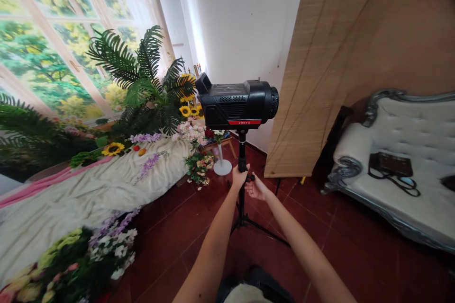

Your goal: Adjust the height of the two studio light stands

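A black studio light [234, 104] with a red stripe sits on top of a black light stand [242, 151], straight in front of me. My left hand [239, 177] is wrapped round the stand's pole, well below the light. On the pole's right side, my right hand [257, 190] has its fingers curled at a small black tightening knob [250, 178]. The fingertips are partly hidden there. Lower down, the stand's legs [266, 232] spread over the red tiled floor.
To the left lies a cream-draped surface [159, 189] with flowers and fruit, beside palm fronds [142, 66]. Flower bunches [71, 265] fill the lower left. A bamboo blind [295, 118] hangs behind the light. On the right stands a white sofa [391, 118] bearing a dark strapped bag [394, 164].
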`<state>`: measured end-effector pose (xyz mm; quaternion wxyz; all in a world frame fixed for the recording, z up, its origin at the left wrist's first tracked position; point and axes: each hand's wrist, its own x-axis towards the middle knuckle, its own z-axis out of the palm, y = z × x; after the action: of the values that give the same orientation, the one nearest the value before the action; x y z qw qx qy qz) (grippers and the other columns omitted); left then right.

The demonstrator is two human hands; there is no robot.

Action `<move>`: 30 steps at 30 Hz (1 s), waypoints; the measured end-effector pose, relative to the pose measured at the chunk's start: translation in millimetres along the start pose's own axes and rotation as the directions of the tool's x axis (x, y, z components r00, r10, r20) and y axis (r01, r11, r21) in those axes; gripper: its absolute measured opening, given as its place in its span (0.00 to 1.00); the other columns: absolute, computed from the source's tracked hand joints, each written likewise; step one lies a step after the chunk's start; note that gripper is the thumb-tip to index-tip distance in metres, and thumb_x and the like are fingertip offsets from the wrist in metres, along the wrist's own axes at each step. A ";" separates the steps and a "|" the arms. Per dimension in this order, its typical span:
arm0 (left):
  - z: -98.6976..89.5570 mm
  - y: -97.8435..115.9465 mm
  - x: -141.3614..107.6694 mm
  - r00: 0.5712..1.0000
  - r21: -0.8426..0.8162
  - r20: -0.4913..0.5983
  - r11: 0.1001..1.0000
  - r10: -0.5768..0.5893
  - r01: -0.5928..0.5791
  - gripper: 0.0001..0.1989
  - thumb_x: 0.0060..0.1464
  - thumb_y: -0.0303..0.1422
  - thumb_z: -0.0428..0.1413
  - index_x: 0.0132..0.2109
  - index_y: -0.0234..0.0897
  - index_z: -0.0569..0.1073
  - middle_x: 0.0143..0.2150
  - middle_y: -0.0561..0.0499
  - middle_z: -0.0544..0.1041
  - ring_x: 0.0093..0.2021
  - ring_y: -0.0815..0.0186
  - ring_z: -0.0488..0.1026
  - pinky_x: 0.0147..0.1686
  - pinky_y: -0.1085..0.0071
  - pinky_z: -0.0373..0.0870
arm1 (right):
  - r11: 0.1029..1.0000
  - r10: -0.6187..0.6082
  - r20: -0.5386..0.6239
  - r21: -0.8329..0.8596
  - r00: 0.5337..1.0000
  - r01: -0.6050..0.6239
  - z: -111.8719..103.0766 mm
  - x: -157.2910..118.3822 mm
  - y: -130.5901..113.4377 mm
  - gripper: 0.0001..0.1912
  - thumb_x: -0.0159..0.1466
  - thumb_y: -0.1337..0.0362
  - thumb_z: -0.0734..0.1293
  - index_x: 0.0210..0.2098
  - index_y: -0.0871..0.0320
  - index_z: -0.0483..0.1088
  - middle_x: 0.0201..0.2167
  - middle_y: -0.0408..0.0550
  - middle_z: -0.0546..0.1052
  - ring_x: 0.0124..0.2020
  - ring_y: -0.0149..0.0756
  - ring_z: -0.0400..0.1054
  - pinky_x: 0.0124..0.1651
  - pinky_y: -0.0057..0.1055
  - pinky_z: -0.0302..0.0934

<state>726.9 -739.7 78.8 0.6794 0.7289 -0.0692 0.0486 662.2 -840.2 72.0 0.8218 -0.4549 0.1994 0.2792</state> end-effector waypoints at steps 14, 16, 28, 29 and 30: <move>12.8 9.6 -0.2 0.979 0.130 -0.190 0.990 0.077 -0.053 0.18 0.45 0.45 0.56 0.20 0.35 0.67 0.18 0.54 0.67 0.21 0.71 0.64 0.22 0.76 0.59 | 0.896 0.091 0.389 0.369 0.917 -0.246 -11.1 -3.8 -34.2 0.19 0.66 0.58 0.55 0.21 0.56 0.51 0.12 0.35 0.58 0.12 0.21 0.51 0.15 0.16 0.50; 16.7 10.2 0.7 0.967 0.135 -0.248 0.990 0.068 -0.035 0.18 0.44 0.44 0.56 0.19 0.35 0.67 0.17 0.54 0.65 0.20 0.72 0.63 0.21 0.77 0.58 | 0.840 0.134 0.413 0.435 0.901 -0.324 -10.7 -3.1 -35.0 0.17 0.67 0.59 0.54 0.22 0.56 0.51 0.13 0.35 0.59 0.12 0.21 0.52 0.14 0.16 0.51; 20.6 0.7 5.0 0.952 0.198 -0.293 0.980 0.088 -0.030 0.15 0.45 0.38 0.54 0.18 0.35 0.65 0.16 0.55 0.62 0.18 0.74 0.61 0.20 0.77 0.56 | 0.933 0.111 0.288 0.298 0.951 -0.199 -6.7 -5.4 -32.3 0.16 0.68 0.61 0.52 0.24 0.57 0.51 0.15 0.35 0.58 0.12 0.19 0.49 0.13 0.14 0.45; 20.6 0.1 5.2 0.952 0.191 -0.292 0.981 0.092 -0.036 0.14 0.45 0.37 0.54 0.18 0.35 0.65 0.16 0.55 0.62 0.18 0.74 0.61 0.20 0.77 0.56 | 0.972 0.071 0.237 0.202 0.969 -0.121 -6.1 -4.5 -29.0 0.16 0.68 0.61 0.54 0.24 0.57 0.52 0.15 0.35 0.58 0.12 0.18 0.48 0.14 0.14 0.44; 20.5 -0.2 5.2 0.953 0.180 -0.290 0.983 0.090 -0.038 0.14 0.45 0.37 0.54 0.18 0.35 0.65 0.16 0.55 0.63 0.18 0.74 0.61 0.20 0.77 0.57 | 0.995 0.009 0.188 0.094 0.982 -0.027 -5.9 -3.6 -25.2 0.15 0.67 0.59 0.55 0.25 0.57 0.54 0.15 0.34 0.59 0.12 0.19 0.48 0.14 0.15 0.44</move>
<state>731.6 -760.3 77.9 0.6147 0.7666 0.0143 0.1853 675.2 -857.0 87.2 0.8553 -0.3848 0.1384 0.3183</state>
